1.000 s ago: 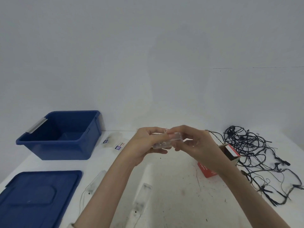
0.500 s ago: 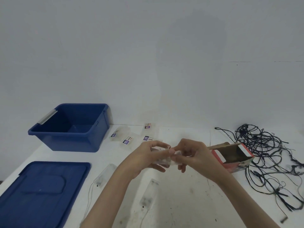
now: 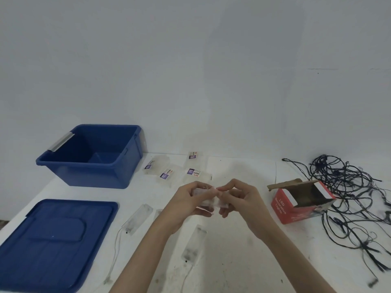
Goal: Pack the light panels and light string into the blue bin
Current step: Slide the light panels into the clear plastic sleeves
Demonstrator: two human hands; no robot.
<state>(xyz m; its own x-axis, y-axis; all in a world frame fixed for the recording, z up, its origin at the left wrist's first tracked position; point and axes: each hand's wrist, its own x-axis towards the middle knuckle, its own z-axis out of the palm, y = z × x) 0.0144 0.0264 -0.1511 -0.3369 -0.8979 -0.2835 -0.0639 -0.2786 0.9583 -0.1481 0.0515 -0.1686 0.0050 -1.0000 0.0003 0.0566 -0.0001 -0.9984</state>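
Observation:
My left hand (image 3: pixel 186 199) and my right hand (image 3: pixel 241 197) together hold a small clear light panel (image 3: pixel 208 199) above the middle of the table, fingertips pinching it from both sides. The open blue bin (image 3: pixel 118 172) stands at the back left and looks empty. Two clear light panels lie flat on the table: one (image 3: pixel 138 218) left of my left forearm, another (image 3: pixel 194 243) between my forearms, each with a thin wire. The black light string (image 3: pixel 347 187) lies tangled at the right.
The blue bin lid (image 3: pixel 53 244) lies at the front left. Several clear packets with labels (image 3: pixel 167 172) lie behind my hands. An open red LED lights box (image 3: pixel 296 206) sits on its side by the string. A white wall rises behind the table.
My view has tilted down and shifted left, so the bin and table sit higher and further right in view. Both hands have kept hold of the clear panel.

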